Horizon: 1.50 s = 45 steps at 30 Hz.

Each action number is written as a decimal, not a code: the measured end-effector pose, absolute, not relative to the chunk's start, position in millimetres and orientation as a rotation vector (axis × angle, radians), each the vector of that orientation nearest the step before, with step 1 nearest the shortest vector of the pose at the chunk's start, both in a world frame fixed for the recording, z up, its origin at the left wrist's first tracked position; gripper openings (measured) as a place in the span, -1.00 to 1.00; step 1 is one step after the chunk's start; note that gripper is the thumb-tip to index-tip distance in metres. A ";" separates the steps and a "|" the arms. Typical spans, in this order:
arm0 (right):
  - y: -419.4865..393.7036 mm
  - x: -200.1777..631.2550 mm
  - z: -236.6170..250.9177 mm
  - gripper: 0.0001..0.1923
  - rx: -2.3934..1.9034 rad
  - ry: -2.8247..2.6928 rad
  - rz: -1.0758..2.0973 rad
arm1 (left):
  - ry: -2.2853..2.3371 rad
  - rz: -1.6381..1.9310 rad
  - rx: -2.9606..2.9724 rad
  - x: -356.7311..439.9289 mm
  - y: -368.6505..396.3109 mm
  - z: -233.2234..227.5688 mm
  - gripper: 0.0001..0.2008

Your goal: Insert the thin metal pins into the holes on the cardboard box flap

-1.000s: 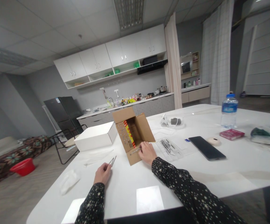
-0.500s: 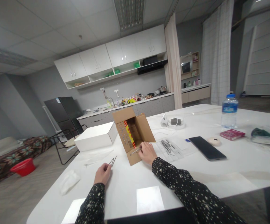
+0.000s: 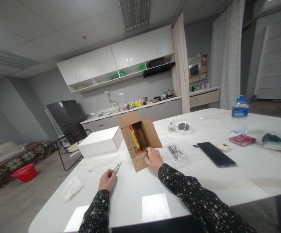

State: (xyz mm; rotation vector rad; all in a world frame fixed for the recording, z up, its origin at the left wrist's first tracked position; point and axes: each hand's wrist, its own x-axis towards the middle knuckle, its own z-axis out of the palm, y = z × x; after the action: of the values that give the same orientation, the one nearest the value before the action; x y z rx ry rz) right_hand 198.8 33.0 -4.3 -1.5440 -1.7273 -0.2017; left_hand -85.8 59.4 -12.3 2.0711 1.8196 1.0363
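Note:
My left hand (image 3: pixel 107 179) is closed round a pair of metal tweezers (image 3: pixel 118 167), its tips spread apart and pointing away from me, just above the white table. An open cardboard box (image 3: pixel 135 161) sits tilted in front of me, one flap folded toward me. Small shiny beads (image 3: pixel 128 139) dot its left flap, beside a red and yellow label (image 3: pixel 135 139). At the flap's lower part, my right hand (image 3: pixel 153 158) pinches the end of a short row of shiny beads (image 3: pixel 141 157); its fingertips partly hide that end.
Right of the box lies a clear tray (image 3: pixel 176 155) of metal tools, then a black phone (image 3: pixel 215 153), a pink box (image 3: pixel 242 140) and a water bottle (image 3: pixel 239 116). On the left are a white box (image 3: pixel 99 142) and a crumpled tissue (image 3: pixel 72 189). A white charger cable (image 3: pixel 184 127) lies behind.
The view has shifted very slightly. Both hands, the tweezers and the box keep nearly the same places.

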 end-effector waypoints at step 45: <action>30.4 196.3 -5.9 -0.92 -1.562 -1.770 -0.261 | 1.841 1.025 2.080 -85.0 58.0 -11.7 -0.69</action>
State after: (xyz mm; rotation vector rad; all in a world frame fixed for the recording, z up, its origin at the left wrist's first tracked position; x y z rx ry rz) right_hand 196.3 30.4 -5.9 -1.5617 -1.7702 -0.2610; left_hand -85.0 58.0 -11.7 2.0801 1.8408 1.0246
